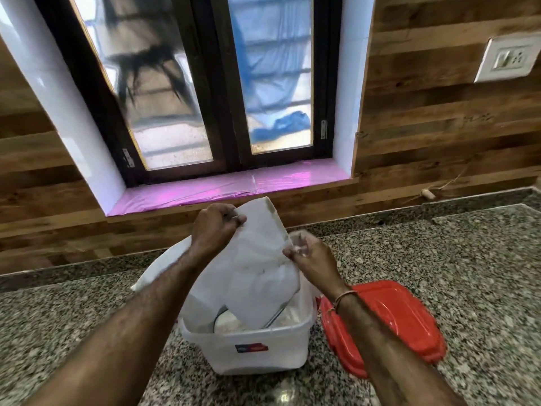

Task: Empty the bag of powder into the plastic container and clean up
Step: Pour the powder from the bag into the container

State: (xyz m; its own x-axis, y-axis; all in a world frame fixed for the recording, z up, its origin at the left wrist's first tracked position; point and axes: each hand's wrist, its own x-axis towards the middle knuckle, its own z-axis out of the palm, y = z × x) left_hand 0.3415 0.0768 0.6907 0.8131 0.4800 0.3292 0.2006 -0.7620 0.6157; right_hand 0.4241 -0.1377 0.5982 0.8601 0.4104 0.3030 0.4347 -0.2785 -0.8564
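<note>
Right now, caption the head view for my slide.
Left hand and right hand hold a white bag over the plastic container, red lid beside it on the counter.

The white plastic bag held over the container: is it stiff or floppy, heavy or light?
Probably floppy: the bag creases and sags between the left hand and right hand pinching it. Likely light, since it looks collapsed over the plastic container.

Both bare forearms are reaching forward, converging. The left hand [216, 227] is curling fist-like, pinching the upper edge of the white translucent plastic bag [257, 268]. The right hand [311, 257], lower, is pinching the bag's side edge, an orange thread band [347, 295] circling its wrist.
</note>
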